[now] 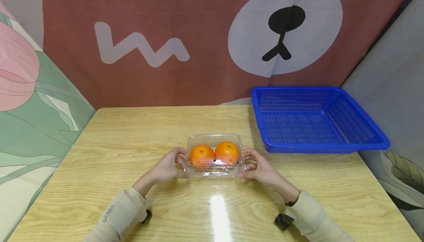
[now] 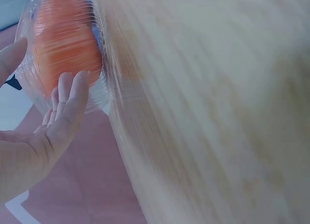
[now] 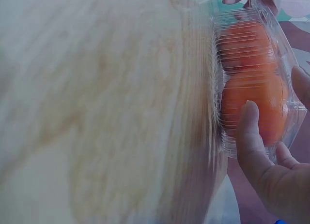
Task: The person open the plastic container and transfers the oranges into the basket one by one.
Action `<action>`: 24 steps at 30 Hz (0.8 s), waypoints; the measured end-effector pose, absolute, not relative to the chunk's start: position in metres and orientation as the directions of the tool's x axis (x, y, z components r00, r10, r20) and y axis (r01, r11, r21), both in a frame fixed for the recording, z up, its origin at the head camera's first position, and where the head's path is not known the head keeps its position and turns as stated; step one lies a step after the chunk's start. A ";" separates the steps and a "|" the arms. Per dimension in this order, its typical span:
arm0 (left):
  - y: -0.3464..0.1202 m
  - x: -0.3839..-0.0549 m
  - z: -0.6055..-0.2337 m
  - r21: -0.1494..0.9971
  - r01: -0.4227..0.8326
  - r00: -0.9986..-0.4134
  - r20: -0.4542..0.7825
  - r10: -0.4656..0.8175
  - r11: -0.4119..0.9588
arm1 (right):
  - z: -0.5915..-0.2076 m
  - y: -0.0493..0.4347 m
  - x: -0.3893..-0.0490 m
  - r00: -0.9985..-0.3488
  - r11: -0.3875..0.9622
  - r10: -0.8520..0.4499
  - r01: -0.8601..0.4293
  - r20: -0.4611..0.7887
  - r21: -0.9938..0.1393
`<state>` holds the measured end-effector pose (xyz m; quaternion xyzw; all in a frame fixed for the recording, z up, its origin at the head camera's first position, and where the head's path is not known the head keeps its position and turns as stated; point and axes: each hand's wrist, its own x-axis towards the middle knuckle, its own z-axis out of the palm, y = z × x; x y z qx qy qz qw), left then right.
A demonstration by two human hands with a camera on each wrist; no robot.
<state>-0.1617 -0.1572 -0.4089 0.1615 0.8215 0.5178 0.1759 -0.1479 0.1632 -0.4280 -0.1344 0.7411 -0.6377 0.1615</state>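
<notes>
A clear plastic clamshell box (image 1: 214, 172) sits on the wooden table, its lid over two round orange fruits (image 1: 227, 153) lying side by side. Each fruit has a small green stem spot on top. At the box's left end, my left hand (image 1: 170, 165) holds it, thumb by the near corner and fingers along the side. My right hand (image 1: 260, 167) grips the opposite end in much the same way. The left wrist view shows the fingers (image 2: 72, 100) against the ribbed plastic wall. In the right wrist view, one finger (image 3: 249, 132) lies over the box's side.
A blue plastic basket (image 1: 331, 147) with mesh walls stands at the back right of the table (image 1: 132, 131). Behind the table hangs a brown cloth (image 1: 198, 21) with a bear's face. Patterned cloth also hangs at both sides.
</notes>
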 end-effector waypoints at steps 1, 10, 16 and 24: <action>-0.157 -0.162 -0.409 0.908 0.081 -0.886 -0.124 0.447 0.411 | -0.428 0.163 -0.148 -0.912 0.148 -0.406 0.008 -0.068 -0.989; -0.158 -0.162 -0.411 0.908 0.067 -0.886 -0.137 0.442 0.414 | -0.428 0.163 -0.147 -0.913 0.101 -0.397 0.059 -0.095 -0.993; -0.156 -0.161 -0.410 0.899 0.085 -0.891 -0.124 0.437 0.430 | -0.427 0.163 -0.148 -0.912 0.110 -0.395 0.070 -0.109 -0.991; -0.150 -0.160 -0.410 0.877 0.134 -0.910 -0.075 0.408 0.461 | -0.426 0.163 -0.148 -0.903 0.128 -0.420 0.043 -0.093 -0.991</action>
